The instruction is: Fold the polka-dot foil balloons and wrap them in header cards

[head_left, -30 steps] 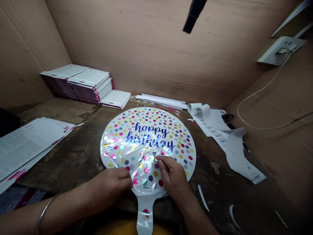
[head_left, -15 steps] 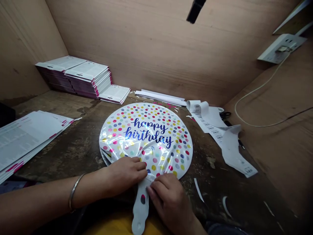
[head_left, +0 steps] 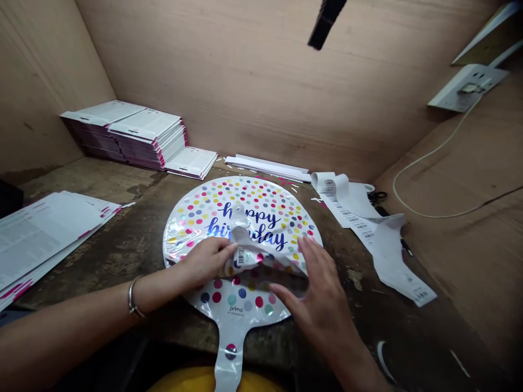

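Observation:
A round foil balloon (head_left: 236,316) with multicoloured dots and blue "happy birthday" lettering lies flat on the worktop, its tail (head_left: 229,365) pointing towards me. A shiny folded foil layer (head_left: 265,256) lies across its middle, hiding part of the lettering, and carries a barcode label (head_left: 242,256). My left hand (head_left: 204,261) pinches the left end of this fold. My right hand (head_left: 316,305) rests beside the fold's right end, fingers spread and holding nothing. Whether the fold belongs to a second balloon cannot be told.
Stacks of white printed sheets with pink edges (head_left: 139,133) stand at the back left, and a looser pile (head_left: 49,234) lies at the left. A barcode label strip (head_left: 355,207) and scissors (head_left: 376,196) lie to the right. A wall socket (head_left: 469,87) trails a white cable.
The foil has been folded upward over the balloon's middle, exposing the barcode label and the balloon's lower dots and tail. My right hand has moved right and opened.

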Motion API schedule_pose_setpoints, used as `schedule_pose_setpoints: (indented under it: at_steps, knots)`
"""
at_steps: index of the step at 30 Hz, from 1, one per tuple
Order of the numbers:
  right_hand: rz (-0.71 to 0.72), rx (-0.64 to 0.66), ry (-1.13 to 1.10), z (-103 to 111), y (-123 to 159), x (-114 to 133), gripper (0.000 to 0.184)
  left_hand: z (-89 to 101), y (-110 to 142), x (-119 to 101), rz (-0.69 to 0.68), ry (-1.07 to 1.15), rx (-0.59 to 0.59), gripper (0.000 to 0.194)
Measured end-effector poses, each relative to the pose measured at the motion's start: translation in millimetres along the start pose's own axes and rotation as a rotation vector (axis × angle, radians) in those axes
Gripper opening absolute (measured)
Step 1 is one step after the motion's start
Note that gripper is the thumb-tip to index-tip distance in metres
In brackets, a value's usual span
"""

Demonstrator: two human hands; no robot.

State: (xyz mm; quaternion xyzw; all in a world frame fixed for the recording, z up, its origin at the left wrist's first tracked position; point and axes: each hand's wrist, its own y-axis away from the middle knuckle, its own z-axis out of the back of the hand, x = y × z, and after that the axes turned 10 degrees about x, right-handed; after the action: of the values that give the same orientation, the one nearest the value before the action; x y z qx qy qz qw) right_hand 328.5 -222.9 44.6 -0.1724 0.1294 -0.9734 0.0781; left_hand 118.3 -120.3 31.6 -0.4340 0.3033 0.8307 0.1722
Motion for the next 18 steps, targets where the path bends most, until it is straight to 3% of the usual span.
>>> schedule_pose_setpoints:
  at_steps: [2,5,6,8,9,11,13,15,18]
  knots:
    - [0.064,0.17,-0.041,-0.9,-30.0,5.2,0.063,-4.2,8.5,-5.6,-0.247,-0.268,-0.074,0.031]
    - [0.148,0.493,-0.113,-7.7,-65.6,12.8,0.016,-11.9,22.8,-2.2,-0.656,-0.626,-0.327,0.025]
    - [0.157,0.536,-0.129,-8.9,-74.6,12.4,0.012,-14.1,26.7,2.4,-0.773,-0.696,-0.387,0.028]
    - [0.129,0.504,-0.212,-7.5,-91.3,4.3,0.011,-16.2,31.8,12.8,-0.879,-0.815,-0.373,0.027]
    - [0.088,0.444,-0.275,-4.7,-100.5,-3.4,0.011,-15.4,32.5,16.8,-0.843,-0.867,-0.321,0.024]
    - [-0.028,0.266,-0.376,4.7,-122.8,-24.5,0.012,-8.8,29.5,18.6,-0.644,-0.924,-0.181,0.028]
    - [-0.136,0.063,-0.37,18.9,-149.6,-48.0,0.016,3.5,19.8,11.2,-0.426,-0.898,-0.044,0.041]
    - [-0.189,-0.109,-0.325,37.3,-176.9,-68.0,0.026,17.5,2.6,-1.1,-0.316,-0.837,0.05,0.037]
    - [-0.159,-0.345,-0.26,72.1,-211.6,-85.6,0.041,29.8,-32.5,-12.1,-0.346,-0.841,-0.056,0.035]
